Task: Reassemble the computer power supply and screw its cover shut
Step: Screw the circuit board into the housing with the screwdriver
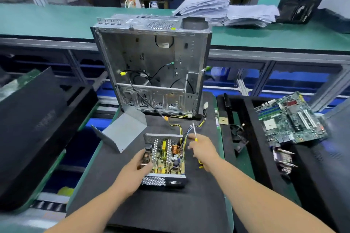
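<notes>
My left hand point(139, 164) is gripping the near-left side of the open power supply point(164, 159) on the black mat point(170, 210), while my right hand point(203, 148) is pinching a screwdriver point(194, 131) just beside its wires — the grey cover point(121, 130) is lying off, behind-left, before the empty computer case point(153, 62)

Bright even overhead light, soft shadows; wide-angle warp at edges, bkgd blurred.
</notes>
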